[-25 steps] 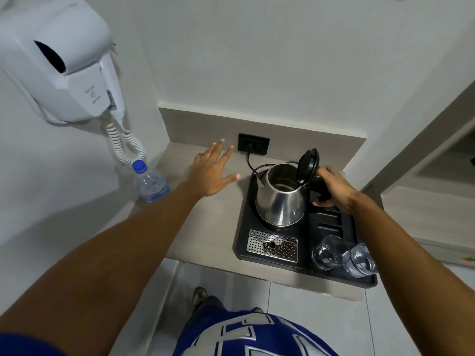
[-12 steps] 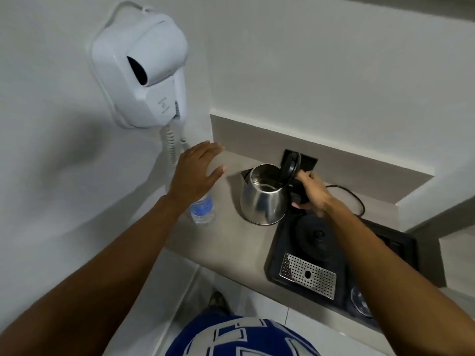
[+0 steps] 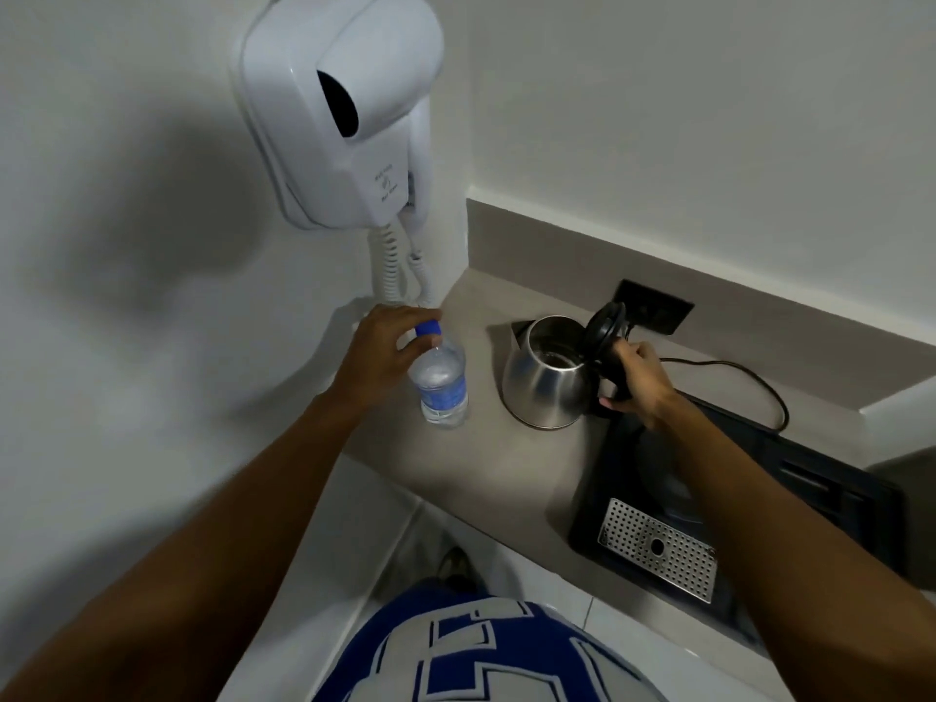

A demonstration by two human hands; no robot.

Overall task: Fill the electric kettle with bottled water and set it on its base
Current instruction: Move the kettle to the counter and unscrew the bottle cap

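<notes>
A steel electric kettle (image 3: 544,385) stands on the grey counter (image 3: 481,463), left of the black tray, with its black lid tipped up. My right hand (image 3: 635,380) grips its black handle. A clear water bottle (image 3: 441,385) with a blue cap and blue label stands upright near the left wall. My left hand (image 3: 377,354) is closed around its neck just below the cap. The round kettle base (image 3: 678,504) lies on the tray, mostly hidden behind my right forearm.
The black tray (image 3: 835,499) with a perforated metal drip grille (image 3: 658,547) fills the counter's right side. A white wall hair dryer (image 3: 344,108) with a coiled cord hangs above the bottle. A black wall socket (image 3: 653,306) and the power cord (image 3: 749,377) lie behind the kettle.
The kettle came off its base and now rests on the counter left of the tray. My left hand moved from open above the counter down onto the bottle's neck.
</notes>
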